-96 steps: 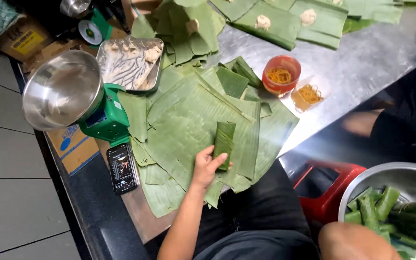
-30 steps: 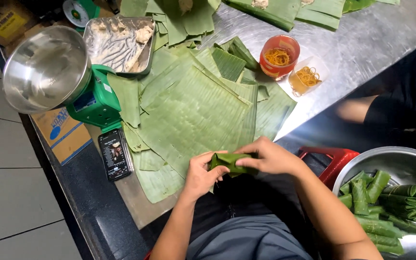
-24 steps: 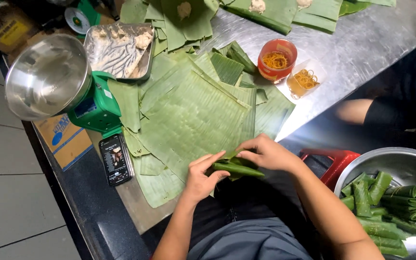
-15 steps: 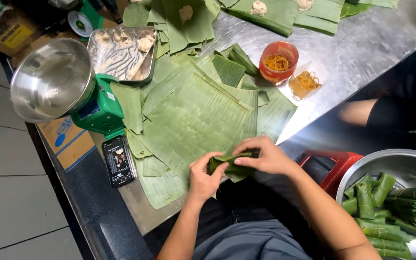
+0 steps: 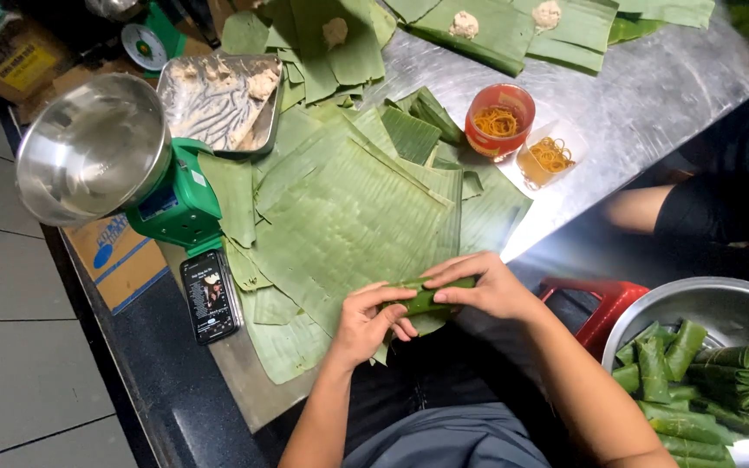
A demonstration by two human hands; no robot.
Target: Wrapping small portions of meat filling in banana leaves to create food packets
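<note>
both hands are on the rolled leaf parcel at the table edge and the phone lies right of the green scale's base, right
Not quite. In the head view the left hand and right hand do hold the rolled leaf parcel at the table edge, but the phone lies just below the green scale, towards the person, not right of it.

You've got a steel table (image 5: pixel 652 78) with banana leaves (image 5: pixel 348 217) spread over most of it. Also sitting on it: green scale (image 5: pixel 175 195) with a metal bowl, metal tray (image 5: pixel 218 100), phone (image 5: pixel 212 295), red cup (image 5: pixel 498 121), small clear tub (image 5: pixel 548 160) beside it.
</note>
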